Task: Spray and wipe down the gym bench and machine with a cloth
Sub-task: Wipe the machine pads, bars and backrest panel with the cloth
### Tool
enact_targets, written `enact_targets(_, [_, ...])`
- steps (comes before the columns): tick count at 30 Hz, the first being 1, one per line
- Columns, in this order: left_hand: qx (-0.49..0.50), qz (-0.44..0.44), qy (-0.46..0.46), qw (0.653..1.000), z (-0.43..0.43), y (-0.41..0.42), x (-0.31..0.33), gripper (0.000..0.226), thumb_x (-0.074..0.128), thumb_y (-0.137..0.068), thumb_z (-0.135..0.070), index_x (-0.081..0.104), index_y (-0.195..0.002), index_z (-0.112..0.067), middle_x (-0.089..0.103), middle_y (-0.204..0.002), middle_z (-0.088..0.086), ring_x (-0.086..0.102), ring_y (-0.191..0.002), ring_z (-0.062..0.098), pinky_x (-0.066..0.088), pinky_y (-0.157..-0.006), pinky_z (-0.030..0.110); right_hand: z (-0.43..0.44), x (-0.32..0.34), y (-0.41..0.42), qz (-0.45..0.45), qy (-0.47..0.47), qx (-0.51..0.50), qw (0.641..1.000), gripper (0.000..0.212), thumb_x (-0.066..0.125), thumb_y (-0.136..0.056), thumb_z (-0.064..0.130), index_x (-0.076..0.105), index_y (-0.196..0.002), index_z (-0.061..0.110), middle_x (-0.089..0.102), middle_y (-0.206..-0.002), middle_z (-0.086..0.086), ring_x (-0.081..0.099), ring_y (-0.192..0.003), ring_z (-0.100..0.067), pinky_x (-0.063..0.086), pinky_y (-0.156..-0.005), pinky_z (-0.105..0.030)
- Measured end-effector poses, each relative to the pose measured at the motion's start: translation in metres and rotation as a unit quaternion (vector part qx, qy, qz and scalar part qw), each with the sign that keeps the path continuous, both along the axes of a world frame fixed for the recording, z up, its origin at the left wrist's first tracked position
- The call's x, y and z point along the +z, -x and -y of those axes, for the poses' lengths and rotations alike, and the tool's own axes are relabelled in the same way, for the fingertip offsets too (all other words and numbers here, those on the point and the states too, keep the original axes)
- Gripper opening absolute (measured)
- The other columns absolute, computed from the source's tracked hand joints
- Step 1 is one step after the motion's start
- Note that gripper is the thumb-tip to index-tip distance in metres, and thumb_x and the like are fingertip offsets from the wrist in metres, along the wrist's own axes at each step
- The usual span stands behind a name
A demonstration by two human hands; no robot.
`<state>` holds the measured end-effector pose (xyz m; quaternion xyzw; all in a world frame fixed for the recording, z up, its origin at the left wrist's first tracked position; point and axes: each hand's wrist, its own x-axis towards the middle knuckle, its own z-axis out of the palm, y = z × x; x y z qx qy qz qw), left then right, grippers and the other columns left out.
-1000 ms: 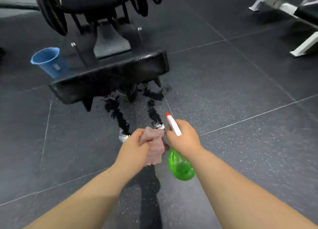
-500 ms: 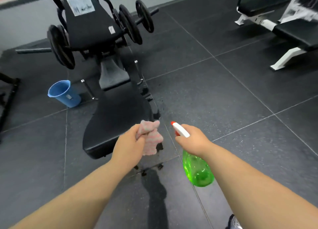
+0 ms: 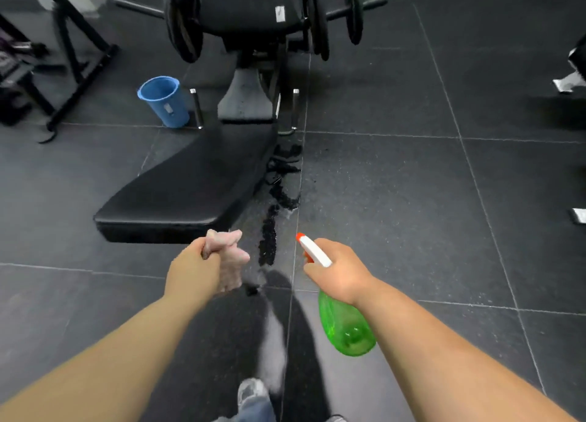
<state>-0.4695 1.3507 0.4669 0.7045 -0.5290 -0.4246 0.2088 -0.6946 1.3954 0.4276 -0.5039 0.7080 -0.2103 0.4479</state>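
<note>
Clutching cloth (image 3: 226, 256) in your left hand (image 3: 193, 271), spray bottle (image 3: 345, 329) in your right hand (image 3: 341, 275), you face a bench (image 3: 190, 187) seemingly unwiped.

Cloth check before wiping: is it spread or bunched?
Bunched: the cloth hangs crumpled from the left hand's grip.

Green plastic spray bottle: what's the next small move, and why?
Probably swing the green plastic spray bottle left and aim at the black padded bench before spraying. The right hand grips it with the red-tipped nozzle pointing at the floor beside the pad, and the left hand holds the bunched pink cloth near the pad's end.
</note>
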Motion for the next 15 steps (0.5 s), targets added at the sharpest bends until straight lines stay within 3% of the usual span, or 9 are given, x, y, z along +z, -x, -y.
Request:
enact_targets(3, [0.035,-0.005,-0.016,0.999,0.008,0.010,-0.014,0.025,0.044,-0.098,-0.015,0.062,-0.085,-0.028,0.067,-0.081,-0.011,0.064,-0.076,0.004,0.043,-0.054,0.014,0.026,-0.003,0.003,-0.007,-0.003,0.031,0.999,0.014,0.056,-0.077,0.025,0.057,-0.086,0.014,0.064,-0.085,-0.005,0.060,-0.081,-0.029,0.050,-0.072,-0.039])
enact_targets(5, [0.064,-0.010,-0.026,0.998,0.019,0.015,-0.026,0.020,0.047,-0.098,-0.019,0.063,-0.085,-0.024,0.068,-0.079,-0.006,0.065,-0.073,0.009,0.050,-0.056,0.017,0.051,-0.010,0.002,-0.027,-0.003,0.066,0.997,0.008,0.056,-0.079,0.022,0.056,-0.084,0.016,0.062,-0.081,-0.002,0.057,-0.077,-0.025,0.048,-0.070,-0.037])
enact_targets(8, [0.084,-0.054,-0.058,0.993,0.038,0.023,-0.047,0.015,0.055,-0.094,-0.027,0.064,-0.082,-0.028,0.073,-0.080,-0.004,0.072,-0.075,0.019,0.060,-0.069,0.045,0.087,-0.022,0.000,-0.035,-0.008,0.105,0.994,0.008,0.055,-0.077,0.025,0.053,-0.081,0.018,0.059,-0.079,0.000,0.052,-0.074,-0.022,0.047,-0.070,-0.037])
enact_targets(15, [0.156,0.013,-0.067,0.985,0.059,0.041,-0.048,0.019,0.051,-0.093,-0.037,0.066,-0.083,-0.029,0.072,-0.079,-0.004,0.068,-0.077,0.019,0.057,-0.068,0.039,0.128,-0.033,0.002,-0.048,-0.005,0.189,0.981,0.009,0.056,-0.082,0.019,0.053,-0.085,0.011,0.057,-0.079,-0.002,0.054,-0.080,-0.028,0.043,-0.070,-0.037])
